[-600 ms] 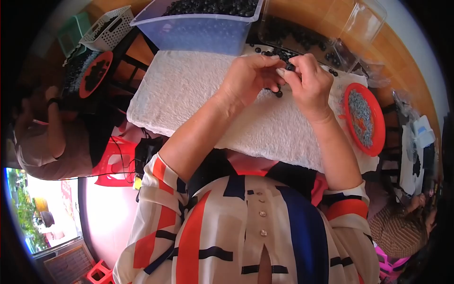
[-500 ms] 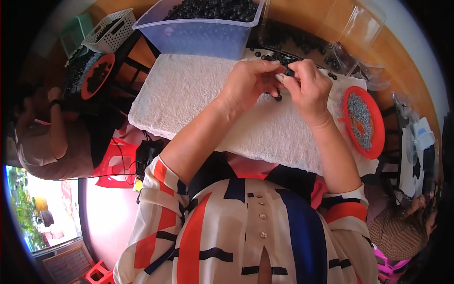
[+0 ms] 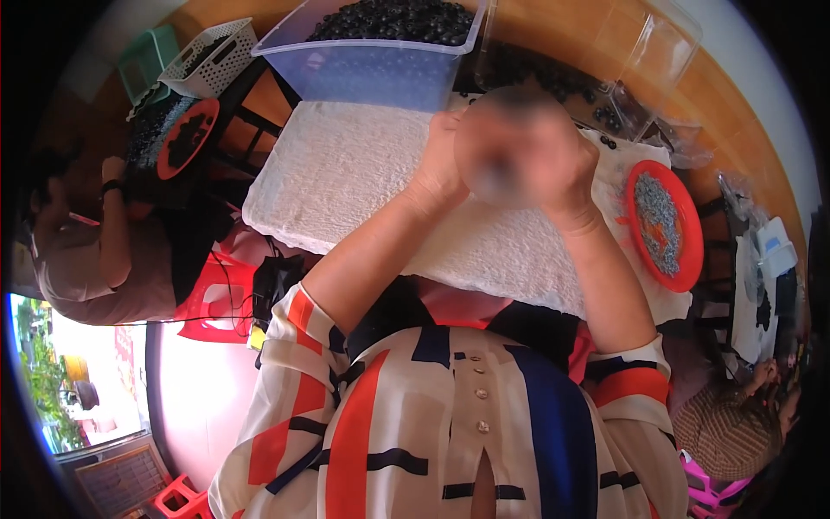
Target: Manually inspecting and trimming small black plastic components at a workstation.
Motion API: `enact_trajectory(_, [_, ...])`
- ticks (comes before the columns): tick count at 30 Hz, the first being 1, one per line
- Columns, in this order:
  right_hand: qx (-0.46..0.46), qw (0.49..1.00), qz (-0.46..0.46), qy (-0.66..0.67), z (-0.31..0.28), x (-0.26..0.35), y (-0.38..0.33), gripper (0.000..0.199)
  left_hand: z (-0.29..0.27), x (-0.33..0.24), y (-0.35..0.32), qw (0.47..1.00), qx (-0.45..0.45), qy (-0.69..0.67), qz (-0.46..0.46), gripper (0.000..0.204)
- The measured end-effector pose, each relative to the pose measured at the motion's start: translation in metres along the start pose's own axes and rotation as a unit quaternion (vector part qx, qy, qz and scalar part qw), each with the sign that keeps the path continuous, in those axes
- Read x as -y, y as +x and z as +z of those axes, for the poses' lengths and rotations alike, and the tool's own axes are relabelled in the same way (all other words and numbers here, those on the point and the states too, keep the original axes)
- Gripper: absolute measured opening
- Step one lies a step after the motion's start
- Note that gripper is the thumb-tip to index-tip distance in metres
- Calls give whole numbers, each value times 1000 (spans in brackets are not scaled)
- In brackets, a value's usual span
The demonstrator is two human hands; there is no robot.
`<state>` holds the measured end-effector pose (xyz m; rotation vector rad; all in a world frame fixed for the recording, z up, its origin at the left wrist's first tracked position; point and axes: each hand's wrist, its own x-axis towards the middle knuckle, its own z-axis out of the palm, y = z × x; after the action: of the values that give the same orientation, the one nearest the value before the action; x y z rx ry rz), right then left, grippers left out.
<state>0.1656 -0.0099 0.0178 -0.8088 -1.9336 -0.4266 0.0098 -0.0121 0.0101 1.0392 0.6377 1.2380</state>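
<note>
My left hand [image 3: 444,156] and my right hand [image 3: 572,177] are raised close together over the far part of a white towel-covered table [image 3: 346,173]. A round blurred patch covers the fingers of both, so whether they are open or closed, and what they hold, is hidden. Dark smudges show inside the patch between the hands. Beyond them, a few small round black beads [image 3: 609,142] lie at the towel's far edge. To the right of my right hand stands a red plate [image 3: 689,233] holding a heap of small grey-blue pieces [image 3: 657,221].
A clear bluish tub [image 3: 372,78] full of black beads [image 3: 389,22] stands at the back. Behind my hands is a transparent box [image 3: 635,52] with more beads. Co-workers sit at the left [image 3: 95,268] and lower right [image 3: 726,428]; another red plate [image 3: 206,117] is at the left.
Half a second ago my right fingertips pinched a black bead beside my half-curled left fingers. My left hand has shifted slightly right; a blur now covers the fingers.
</note>
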Motion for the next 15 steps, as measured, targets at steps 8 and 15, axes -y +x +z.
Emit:
enact_trajectory(8, [-130,940,246,195,-22,-35,10,19,-10,-95,13,911,-113,206,338,10])
enact_trajectory(15, [-136,909,319,231,-39,-52,12,12,-13,-120,45,829,-205,393,341,17])
